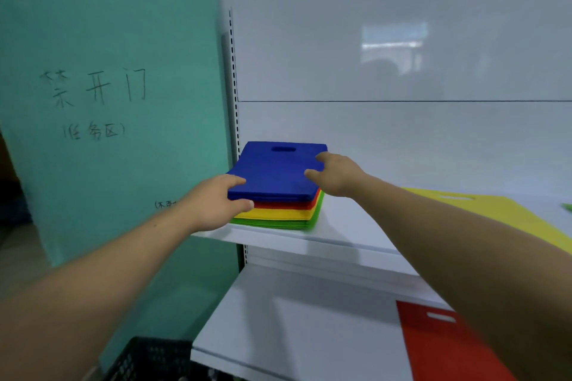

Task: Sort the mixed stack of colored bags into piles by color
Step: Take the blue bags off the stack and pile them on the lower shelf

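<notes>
White shelf (pixel 340 223) bears blue bags (pixel 275 170), left hand (pixel 216 204) pinching, right hand (pixel 337 176) atop

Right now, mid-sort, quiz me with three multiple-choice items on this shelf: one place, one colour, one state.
1. The lone red bag lies on: A) upper shelf B) lower shelf C) crate.
2. The stack's top layer is: A) blue B) green C) yellow.
3. The left grip: A) hangs idle B) rests flat on yellow C) pinches the blue bags' corner.
Answers: B, it lies on the bottom board; A, blue covers red, yellow, green; C, thumb above, fingers beneath.
</notes>
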Action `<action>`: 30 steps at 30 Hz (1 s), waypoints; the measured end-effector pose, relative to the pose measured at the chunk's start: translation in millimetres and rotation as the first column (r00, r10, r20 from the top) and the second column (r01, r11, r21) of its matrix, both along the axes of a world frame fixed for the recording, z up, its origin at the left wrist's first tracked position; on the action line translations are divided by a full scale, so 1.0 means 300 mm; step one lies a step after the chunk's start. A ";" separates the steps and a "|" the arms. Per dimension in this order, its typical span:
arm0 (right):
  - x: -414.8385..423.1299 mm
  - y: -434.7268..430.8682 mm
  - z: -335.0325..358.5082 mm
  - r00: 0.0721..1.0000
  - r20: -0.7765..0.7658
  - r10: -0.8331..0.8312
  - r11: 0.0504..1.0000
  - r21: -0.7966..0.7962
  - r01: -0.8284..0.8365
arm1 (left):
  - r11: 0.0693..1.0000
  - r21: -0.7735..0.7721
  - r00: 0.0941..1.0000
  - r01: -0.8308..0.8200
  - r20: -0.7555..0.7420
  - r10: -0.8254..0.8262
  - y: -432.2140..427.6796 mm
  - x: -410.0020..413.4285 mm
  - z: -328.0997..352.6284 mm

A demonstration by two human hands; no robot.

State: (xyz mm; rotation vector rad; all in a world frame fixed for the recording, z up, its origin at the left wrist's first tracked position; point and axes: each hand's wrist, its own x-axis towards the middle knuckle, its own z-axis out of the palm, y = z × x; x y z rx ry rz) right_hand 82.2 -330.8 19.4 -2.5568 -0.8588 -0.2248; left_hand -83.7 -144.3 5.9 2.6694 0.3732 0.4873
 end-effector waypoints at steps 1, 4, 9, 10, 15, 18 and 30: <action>0.018 0.021 -0.005 1.000 0.000 -0.006 1.000 -0.004 0.006 | 1.000 0.006 1.000 0.004 0.003 -0.004 0.026 0.020 0.000; 0.088 0.074 -0.015 1.000 -0.011 -0.028 1.000 -0.005 0.028 | 1.000 0.015 1.000 0.005 0.009 -0.005 0.099 0.096 -0.002; 0.233 0.152 -0.048 0.998 0.003 -0.062 0.998 0.008 0.062 | 1.000 -0.003 1.000 -0.012 -0.003 0.012 0.192 0.241 -0.010; 0.267 0.168 -0.054 0.997 0.001 -0.072 0.997 0.011 0.071 | 1.000 -0.005 1.000 -0.016 -0.012 0.016 0.210 0.274 -0.010; 0.413 0.228 -0.090 0.982 -0.020 -0.185 0.983 -0.004 0.185 | 0.999 0.040 0.998 -0.027 -0.048 0.029 0.307 0.424 -0.015; 0.460 0.243 -0.115 0.968 -0.070 -0.240 0.971 -0.004 0.240 | 0.999 0.042 0.996 -0.034 -0.087 0.037 0.348 0.485 -0.026; 0.481 0.254 -0.106 0.960 -0.099 -0.261 0.933 0.230 0.278 | 0.998 -0.003 0.925 0.057 -0.377 -0.054 0.425 0.590 -0.047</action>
